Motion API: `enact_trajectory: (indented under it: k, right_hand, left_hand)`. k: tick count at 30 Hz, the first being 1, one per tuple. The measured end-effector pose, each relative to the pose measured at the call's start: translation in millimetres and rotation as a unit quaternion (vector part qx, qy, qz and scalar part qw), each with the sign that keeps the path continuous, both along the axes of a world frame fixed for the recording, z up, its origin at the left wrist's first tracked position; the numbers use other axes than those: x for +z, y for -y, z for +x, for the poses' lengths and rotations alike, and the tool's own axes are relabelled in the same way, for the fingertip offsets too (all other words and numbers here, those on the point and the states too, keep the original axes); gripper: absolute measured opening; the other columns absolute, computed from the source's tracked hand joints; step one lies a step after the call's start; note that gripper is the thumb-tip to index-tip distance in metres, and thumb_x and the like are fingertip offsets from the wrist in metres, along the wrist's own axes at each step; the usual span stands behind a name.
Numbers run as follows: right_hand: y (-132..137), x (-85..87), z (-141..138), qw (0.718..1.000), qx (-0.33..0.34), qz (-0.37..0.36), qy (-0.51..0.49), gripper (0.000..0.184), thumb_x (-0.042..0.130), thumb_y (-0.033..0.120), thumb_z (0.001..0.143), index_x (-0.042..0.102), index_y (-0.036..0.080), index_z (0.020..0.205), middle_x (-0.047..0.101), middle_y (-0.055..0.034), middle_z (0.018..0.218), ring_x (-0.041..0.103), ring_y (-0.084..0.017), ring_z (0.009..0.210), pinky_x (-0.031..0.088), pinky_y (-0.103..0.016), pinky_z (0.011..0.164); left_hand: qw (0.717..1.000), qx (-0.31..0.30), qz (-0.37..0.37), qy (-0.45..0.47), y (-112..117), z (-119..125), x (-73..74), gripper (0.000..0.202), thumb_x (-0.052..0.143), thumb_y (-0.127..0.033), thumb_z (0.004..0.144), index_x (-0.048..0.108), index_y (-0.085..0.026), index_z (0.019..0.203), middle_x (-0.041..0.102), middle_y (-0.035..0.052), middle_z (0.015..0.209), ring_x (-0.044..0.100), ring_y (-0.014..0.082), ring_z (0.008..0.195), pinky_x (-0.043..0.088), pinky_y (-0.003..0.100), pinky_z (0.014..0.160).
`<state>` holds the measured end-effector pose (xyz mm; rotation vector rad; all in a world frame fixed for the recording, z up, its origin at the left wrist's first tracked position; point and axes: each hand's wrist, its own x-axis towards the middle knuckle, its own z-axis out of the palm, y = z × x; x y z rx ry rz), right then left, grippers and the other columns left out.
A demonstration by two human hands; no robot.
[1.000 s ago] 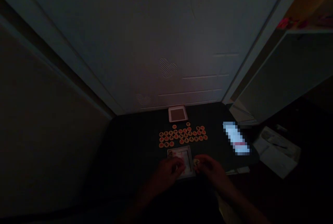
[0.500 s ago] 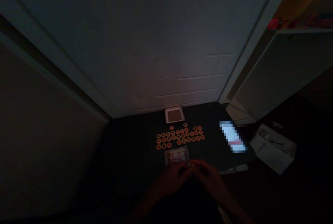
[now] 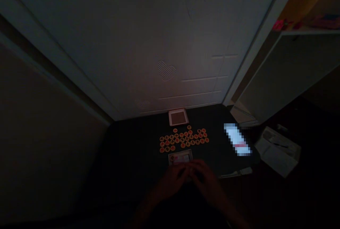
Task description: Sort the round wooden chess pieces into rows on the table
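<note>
My left hand (image 3: 174, 176) and my right hand (image 3: 204, 176) meet at the near edge of the table, fingers closed together. Between the fingertips is a small pale round Chinese chess piece (image 3: 189, 178), mostly covered and dim. Just beyond them lies a shallow open box (image 3: 169, 158), its near part hidden by the fingers. Inside it are a round piece (image 3: 171, 158) and something pinkish-white (image 3: 182, 158). Farther back, several round pieces with red or dark marks, such as this red one (image 3: 162, 150), lie in loose rows.
A shallow pale tray or lid (image 3: 178, 124) stands at the back of the dark table (image 3: 132, 144), against the white panel (image 3: 127, 62). A lit, pixelated screen (image 3: 237, 139) lies to the right. Beyond the table's right edge sits an open white box (image 3: 278, 156).
Both hands have shifted slightly left and come closer together, covering more of the piece between them. The pieces in rows have stayed put. The panel looks a little warmer in tint.
</note>
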<state>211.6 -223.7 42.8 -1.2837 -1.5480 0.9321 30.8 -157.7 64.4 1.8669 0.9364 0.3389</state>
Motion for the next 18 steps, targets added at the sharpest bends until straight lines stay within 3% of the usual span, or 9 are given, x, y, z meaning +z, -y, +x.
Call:
enact_trajectory:
  k: [6, 13, 18]
  right_hand:
    - [-4, 3.6, -5, 0.995, 0.019, 0.054, 0.084, 0.033, 0.056, 0.021, 0.098, 0.064, 0.028, 0.129, 0.066, -0.0085, 0.124, 0.064, -0.022, 0.115, 0.053, -0.039, 0.103]
    - [-10, 2.2, -5, 0.987, 0.031, 0.102, 0.124, 0.031, 0.060, 0.023, 0.097, 0.063, 0.026, 0.129, 0.071, -0.0082, 0.120, 0.068, -0.023, 0.110, 0.055, -0.042, 0.099]
    - [-12, 5.8, -7, 0.986, 0.036, 0.116, 0.117, 0.033, 0.057, 0.022, 0.099, 0.060, 0.027, 0.131, 0.070, -0.0068, 0.123, 0.066, -0.022, 0.113, 0.055, -0.040, 0.100]
  left_hand:
    - [0.999, 0.002, -0.013, 0.033, -3, -6, 2.7, 0.034, 0.043, -0.035, 0.102, 0.071, -0.022, 0.117, 0.076, 0.0054, 0.112, 0.068, 0.0214, 0.101, 0.050, 0.032, 0.094]
    - [0.999, 0.041, 0.005, -0.021, -2, -17, -12.9, 0.034, 0.043, -0.037, 0.100, 0.072, -0.019, 0.097, 0.076, 0.0055, 0.096, 0.067, 0.0212, 0.089, 0.050, 0.032, 0.084]
    - [0.999, 0.023, -0.021, 0.023, -3, -29, -9.8, 0.028, 0.048, -0.037, 0.097, 0.069, -0.019, 0.092, 0.074, 0.0032, 0.089, 0.065, 0.0188, 0.082, 0.049, 0.028, 0.078]
